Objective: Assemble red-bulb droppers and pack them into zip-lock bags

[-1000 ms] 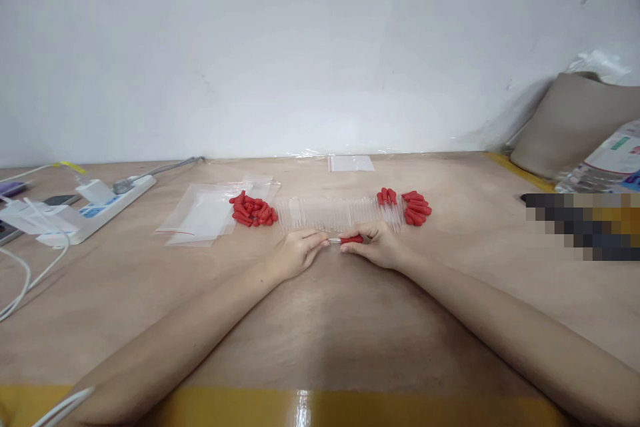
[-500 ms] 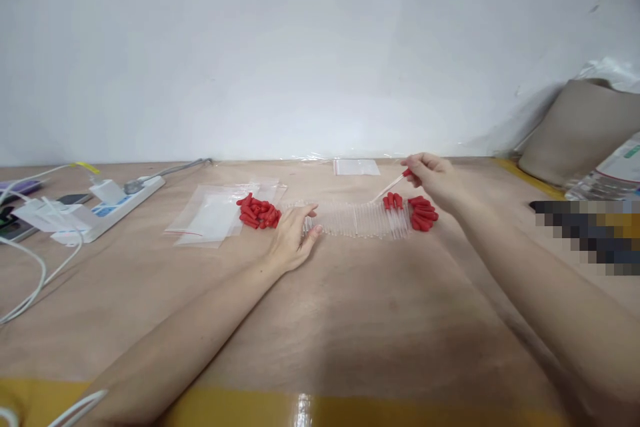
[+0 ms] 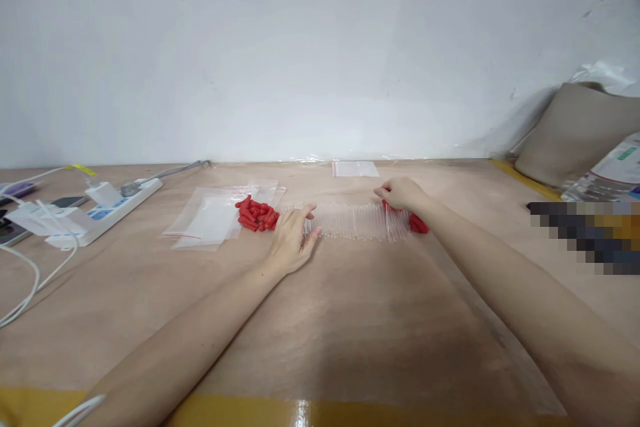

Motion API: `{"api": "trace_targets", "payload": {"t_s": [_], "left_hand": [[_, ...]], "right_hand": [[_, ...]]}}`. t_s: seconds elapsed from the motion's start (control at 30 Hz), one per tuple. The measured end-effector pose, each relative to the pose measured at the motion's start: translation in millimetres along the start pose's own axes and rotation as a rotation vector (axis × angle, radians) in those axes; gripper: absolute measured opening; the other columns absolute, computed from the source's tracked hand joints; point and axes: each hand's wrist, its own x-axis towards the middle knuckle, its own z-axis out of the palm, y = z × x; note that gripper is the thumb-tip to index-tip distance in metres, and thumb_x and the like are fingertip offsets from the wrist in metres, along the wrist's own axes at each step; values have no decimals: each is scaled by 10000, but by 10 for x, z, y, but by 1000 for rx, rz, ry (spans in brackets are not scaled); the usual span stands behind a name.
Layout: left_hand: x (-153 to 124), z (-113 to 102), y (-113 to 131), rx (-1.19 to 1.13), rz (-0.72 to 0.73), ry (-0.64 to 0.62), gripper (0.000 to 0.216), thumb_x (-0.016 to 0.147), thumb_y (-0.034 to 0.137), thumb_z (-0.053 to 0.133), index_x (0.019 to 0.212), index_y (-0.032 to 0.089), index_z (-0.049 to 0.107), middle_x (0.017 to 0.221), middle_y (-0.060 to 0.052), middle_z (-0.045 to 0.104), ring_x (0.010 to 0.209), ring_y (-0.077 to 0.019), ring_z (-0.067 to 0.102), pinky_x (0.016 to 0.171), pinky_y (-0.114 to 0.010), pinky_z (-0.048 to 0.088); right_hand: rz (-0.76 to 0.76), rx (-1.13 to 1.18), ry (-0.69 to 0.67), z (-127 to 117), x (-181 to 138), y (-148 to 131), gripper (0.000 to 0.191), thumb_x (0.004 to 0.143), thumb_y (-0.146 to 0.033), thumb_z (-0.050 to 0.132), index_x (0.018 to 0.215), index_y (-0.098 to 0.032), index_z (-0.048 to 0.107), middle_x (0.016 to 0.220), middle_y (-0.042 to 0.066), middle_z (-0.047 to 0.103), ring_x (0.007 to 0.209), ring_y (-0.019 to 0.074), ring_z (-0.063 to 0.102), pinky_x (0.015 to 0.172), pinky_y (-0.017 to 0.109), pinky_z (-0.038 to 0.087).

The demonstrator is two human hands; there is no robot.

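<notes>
Right hand [image 3: 401,193] from where I stand: thumb and index close together, narrow, at the far edge of the tubes' right end; a red cap [image 3: 385,203] peeks out just below the fingertips. Can't tell if they grip it, the hand covers most of it. Left hand [image 3: 291,237]: thumb and fingers spread wide, nothing seen between them, palm down over the left end of the row.

Clear tubes [image 3: 335,221] lie side by side in a row between the hands, ends pointing toward and away from the person. Left pile [image 3: 255,213] of red caps, loose and heaped, just beside the left hand. Right pile [image 3: 419,224], also red, partly hidden by the right wrist.

Further out: flat clear bags [image 3: 203,213] overlapping left of the left pile; a small bag [image 3: 355,169] near the wall [image 3: 300,53]. Far left, white power strip [image 3: 117,208] with chargers plugged in. Far right, bottle [image 3: 607,170] with a label, beside a grey-brown roll [image 3: 565,137]. Brown table [image 3: 300,327], yellow strip [image 3: 240,410] along the near edge.
</notes>
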Motion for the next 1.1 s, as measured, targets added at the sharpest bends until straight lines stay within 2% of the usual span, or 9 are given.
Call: {"api": "trace_targets", "payload": {"t_s": [0.13,0.23,0.37,0.47,0.53,0.63,0.83,1.0,1.1], "left_hand": [[0,0,7,25,-26,-14,403,833,308,451,1200,160,373,989,-77,572,952,-222,489,815,-361,348],[-6,-13,4,48,-31,-18,418,825,314,464,1201,161,369,989,-71,573,945,-221,489,809,-361,343],[-9,-38,-25,155,-84,28,377,790,312,508,1132,169,437,986,-71,581,944,-239,477,790,-372,336],[-3,-28,-47,254,-157,68,248,768,312,531,979,183,528,960,-75,583,915,-254,471,751,-376,334],[3,-9,-43,292,-170,84,171,764,312,536,885,194,565,917,-71,579,892,-252,471,736,-374,329],[18,12,1,319,-143,92,120,761,312,541,786,206,590,880,-64,563,886,-246,469,733,-376,322],[122,-70,18,412,-185,15,120,725,316,558,695,201,573,893,-68,545,877,-255,461,732,-394,324],[357,-91,-148,462,-358,-81,191,716,381,538,731,204,608,895,-104,551,930,-301,452,763,-447,328],[504,-30,-229,508,-445,-146,289,691,455,539,687,180,626,892,-141,559,946,-337,447,773,-479,328]], "right_hand": [[-5,-145,26,123,11,-176,350,799,-413,445,769,-141,665,844,135,655,796,245,592,678,326,402],[17,-159,59,119,-21,-205,383,775,-440,480,891,-121,658,936,163,641,882,287,576,763,393,389],[143,100,142,-67,-106,82,464,748,-515,485,1027,-172,626,949,110,649,862,239,587,710,325,425],[294,204,237,-168,-184,483,358,740,-462,520,931,-197,667,907,86,656,812,219,594,670,301,429],[370,240,228,-145,-221,729,282,723,-393,563,869,-182,681,897,89,660,801,221,594,656,298,432],[385,375,162,-13,-237,950,213,716,-328,583,822,-172,684,833,86,672,748,205,600,624,284,444],[342,631,76,168,-193,999,213,718,-300,598,841,-141,669,809,73,675,695,156,594,617,241,451],[347,613,110,216,-125,1046,341,714,-322,610,1000,-137,630,909,90,656,682,138,586,583,221,445],[361,563,126,283,-51,1069,323,759,-354,550,983,-142,645,890,81,665,698,147,590,589,223,444]]}}
